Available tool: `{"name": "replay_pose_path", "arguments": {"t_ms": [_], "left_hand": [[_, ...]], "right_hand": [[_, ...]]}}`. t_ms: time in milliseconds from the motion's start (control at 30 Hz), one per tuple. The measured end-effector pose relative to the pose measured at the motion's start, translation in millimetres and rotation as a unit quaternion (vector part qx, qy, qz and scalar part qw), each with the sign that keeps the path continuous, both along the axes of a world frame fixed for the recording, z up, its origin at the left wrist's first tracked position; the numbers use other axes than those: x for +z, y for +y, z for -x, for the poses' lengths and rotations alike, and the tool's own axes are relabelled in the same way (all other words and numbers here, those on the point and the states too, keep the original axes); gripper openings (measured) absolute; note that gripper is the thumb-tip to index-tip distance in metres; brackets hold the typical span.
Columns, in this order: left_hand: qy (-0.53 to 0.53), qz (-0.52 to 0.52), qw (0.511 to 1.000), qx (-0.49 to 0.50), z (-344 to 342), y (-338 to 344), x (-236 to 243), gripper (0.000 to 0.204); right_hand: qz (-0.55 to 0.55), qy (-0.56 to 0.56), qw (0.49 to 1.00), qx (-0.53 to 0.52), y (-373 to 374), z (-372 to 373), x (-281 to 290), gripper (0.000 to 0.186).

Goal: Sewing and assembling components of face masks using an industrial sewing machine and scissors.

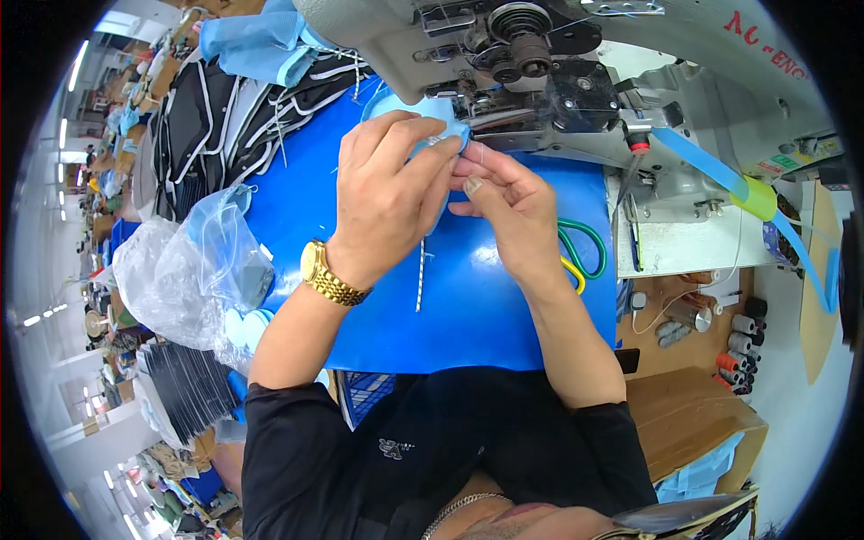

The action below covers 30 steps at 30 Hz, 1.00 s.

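Note:
My left hand point(387, 189) is closed on a light blue fabric piece point(405, 106) just below the metal working parts point(486, 117) of a grey sewing machine point(378, 27). My right hand point(508, 220) is beside it with bent fingers together at the fabric's lower right; a fine thread shows near the fingertips, and what they grip is partly hidden. A striped cord point(420, 283) hangs down from the hands over the blue work surface point(342, 346). Green-handled scissors point(594, 261) and a yellow handle point(574, 279) lie right of my right forearm.
Black white-piped pieces point(202, 126), blue fabric point(256, 49) and plastic bags point(162, 279) pile at left, above stacked dark sheets point(171, 396). At right, a blue strip point(697, 162) runs from the machine through a yellow roll point(756, 200); thread cones point(738, 342) and a cardboard box point(684, 405) sit lower.

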<state>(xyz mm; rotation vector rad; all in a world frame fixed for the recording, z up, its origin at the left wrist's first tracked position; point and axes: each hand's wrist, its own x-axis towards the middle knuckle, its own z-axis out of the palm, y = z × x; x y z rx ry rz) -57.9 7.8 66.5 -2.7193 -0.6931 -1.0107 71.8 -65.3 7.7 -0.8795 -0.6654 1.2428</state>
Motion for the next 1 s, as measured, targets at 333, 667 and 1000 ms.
{"name": "replay_pose_path", "arguments": {"t_ms": [333,667,1000], "left_hand": [[-0.017,0.034,0.999,0.034,-15.0,-8.6,-0.9,0.017],[0.013,0.009,1.0,-0.009,-7.5,-4.0,0.3,0.018],[0.041,-0.005,0.997,0.062,-15.9,-9.1,0.1,0.018]], "right_hand": [[-0.047,-0.008,0.998,0.043,5.5,2.4,1.7,0.036],[-0.024,-0.012,0.998,0.061,4.2,-0.3,0.0,0.036],[-0.019,0.03,0.998,0.044,6.2,-2.5,0.5,0.035]]}}
